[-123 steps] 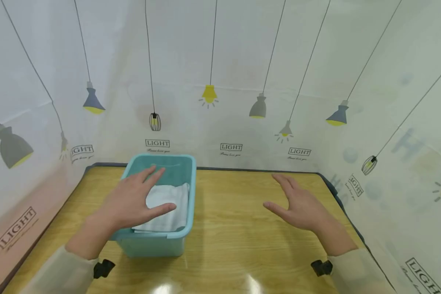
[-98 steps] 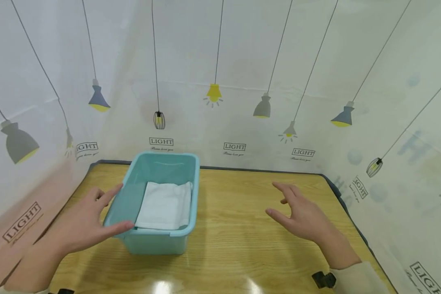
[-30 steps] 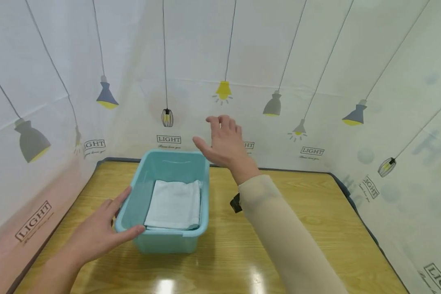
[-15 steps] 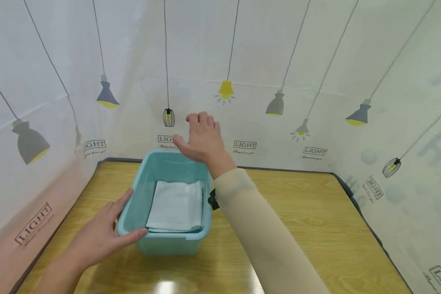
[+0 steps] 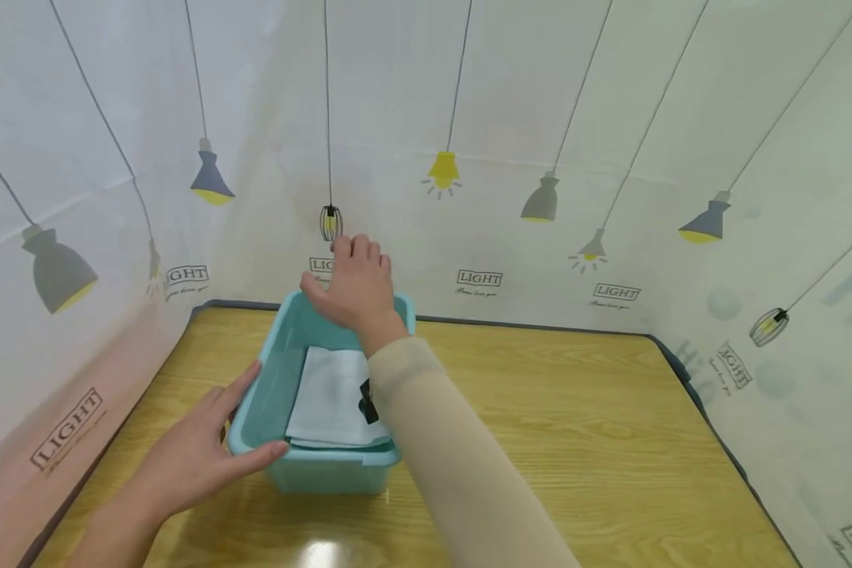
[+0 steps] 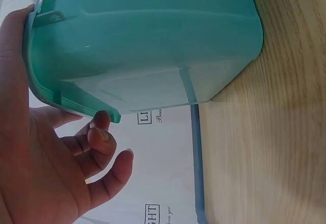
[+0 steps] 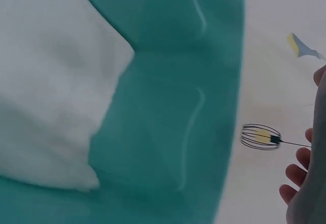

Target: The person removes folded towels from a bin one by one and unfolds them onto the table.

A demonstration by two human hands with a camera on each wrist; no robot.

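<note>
A light-blue plastic bin (image 5: 326, 472) stands on the left part of the table with a folded white cloth (image 5: 330, 394) lying inside. My left hand (image 5: 192, 450) grips its near left corner: the thumb lies at the near rim and the index finger along the left rim. The left wrist view shows the other fingers (image 6: 109, 175) curled beside and below the rim. Over the far end of the bin hovers my right hand (image 5: 358, 288), loosely bent and holding nothing. The right wrist view has its fingertips (image 7: 295, 175) apart from the bin, above the cloth (image 7: 56, 81) side.
The wood-grain table (image 5: 575, 426) extends to the right of the bin. A pale backdrop (image 5: 539, 95) printed with hanging lamps encloses the back and both sides. A dark strip (image 5: 539, 326) runs along the table's far edge.
My left hand has gone from above the bin to its near left corner. My right hand has swung from the right side leftward, now over the bin's far end. The cloth stays in the bin.
</note>
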